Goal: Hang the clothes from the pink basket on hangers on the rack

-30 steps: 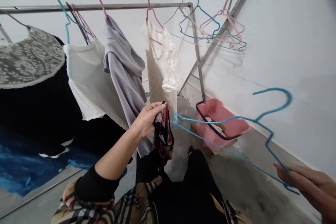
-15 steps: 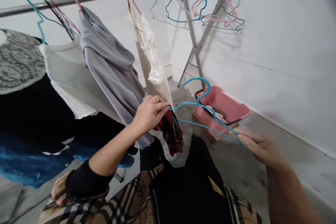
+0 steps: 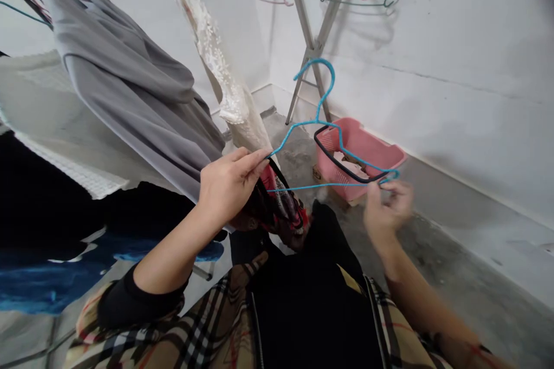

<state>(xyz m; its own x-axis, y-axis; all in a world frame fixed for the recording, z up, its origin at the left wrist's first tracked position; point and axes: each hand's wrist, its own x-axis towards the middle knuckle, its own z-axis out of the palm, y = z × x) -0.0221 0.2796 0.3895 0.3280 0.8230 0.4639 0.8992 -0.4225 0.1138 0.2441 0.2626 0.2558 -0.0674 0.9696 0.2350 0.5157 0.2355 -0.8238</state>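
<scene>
Blue wire hanger [image 3: 319, 106] pinched in your right hand's [image 3: 386, 210] fingers, your left hand [image 3: 229, 184] clenched on the red-and-black cloth [image 3: 279, 207] just beside its tip, that piece unhung at your chest, while the grey top [image 3: 130, 86] and lace-trimmed garment [image 3: 212, 52] already hang and spare hangers [image 3: 359, 3] wait up on the rack!

no readable text, labels, numbers or signs

The blue hanger [image 3: 303, 123] is smooth plastic-coated wire; the pink basket [image 3: 359, 138] is matt plastic; the red-and-black garment [image 3: 277, 207] is printed cloth; the floor [image 3: 450, 265] is rough concrete.
</scene>
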